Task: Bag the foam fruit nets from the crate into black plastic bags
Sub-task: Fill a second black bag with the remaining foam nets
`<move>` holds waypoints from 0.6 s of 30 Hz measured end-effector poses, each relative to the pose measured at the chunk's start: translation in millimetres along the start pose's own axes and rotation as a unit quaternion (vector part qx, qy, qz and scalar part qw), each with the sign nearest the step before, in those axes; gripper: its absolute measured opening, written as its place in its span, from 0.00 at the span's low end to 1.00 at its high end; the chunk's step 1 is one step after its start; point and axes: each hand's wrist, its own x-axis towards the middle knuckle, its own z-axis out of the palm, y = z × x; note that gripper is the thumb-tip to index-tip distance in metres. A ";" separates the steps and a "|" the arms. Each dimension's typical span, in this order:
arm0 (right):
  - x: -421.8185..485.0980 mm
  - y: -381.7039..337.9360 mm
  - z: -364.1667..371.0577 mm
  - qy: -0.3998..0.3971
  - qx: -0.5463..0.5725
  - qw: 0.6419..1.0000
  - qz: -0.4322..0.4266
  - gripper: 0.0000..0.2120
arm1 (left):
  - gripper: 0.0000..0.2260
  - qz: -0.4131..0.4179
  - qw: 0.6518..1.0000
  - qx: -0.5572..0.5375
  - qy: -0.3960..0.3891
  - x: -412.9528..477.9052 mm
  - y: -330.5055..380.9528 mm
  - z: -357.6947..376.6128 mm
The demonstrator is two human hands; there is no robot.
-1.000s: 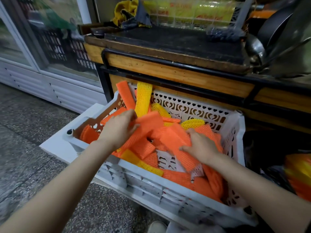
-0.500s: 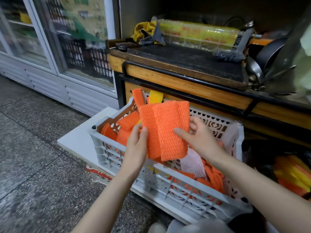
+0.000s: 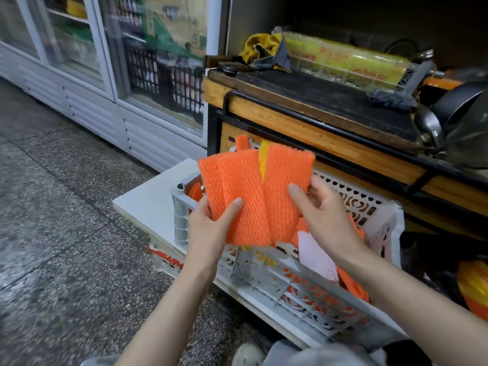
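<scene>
A stack of flat orange foam nets (image 3: 253, 191) is held upright above the white plastic crate (image 3: 298, 291). My left hand (image 3: 211, 223) grips the stack's lower left edge, thumb on the front. My right hand (image 3: 322, 212) holds its right side, thumb pressed on the front. Inside the crate lie more orange nets (image 3: 353, 286), a white net (image 3: 317, 257) and a yellow net (image 3: 264, 157) standing behind the stack. A black bag (image 3: 433, 276) with orange and yellow nets (image 3: 475, 289) in it sits at the far right, partly cut off.
The crate rests on a white board (image 3: 150, 196) over a speckled stone floor (image 3: 66, 233). Behind it stands a wooden counter (image 3: 317, 128) with a dark top, cloths, a wrapped roll and metal pans (image 3: 454, 114). Glass-door fridges (image 3: 105, 62) line the left wall.
Both hands gathered orange nets in the crate, then lifted them out as one stack. The stack now stands higher and more squared up between the hands; the view shifted right.
</scene>
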 end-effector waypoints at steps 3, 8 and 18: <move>2.4 -13.0 -3.2 0.023 0.044 0.999 -0.008 0.07 | 0.11 -0.015 0.999 0.020 0.037 6.2 -3.1 -13.3; -3.5 -12.9 7.3 -0.105 0.036 0.991 0.075 0.13 | 0.16 -0.024 0.997 0.069 -0.019 1.6 -4.5 -16.1; 7.2 -4.6 27.7 -0.101 -0.025 0.990 0.096 0.09 | 0.37 -0.051 0.987 0.060 -0.142 -9.9 15.1 -8.3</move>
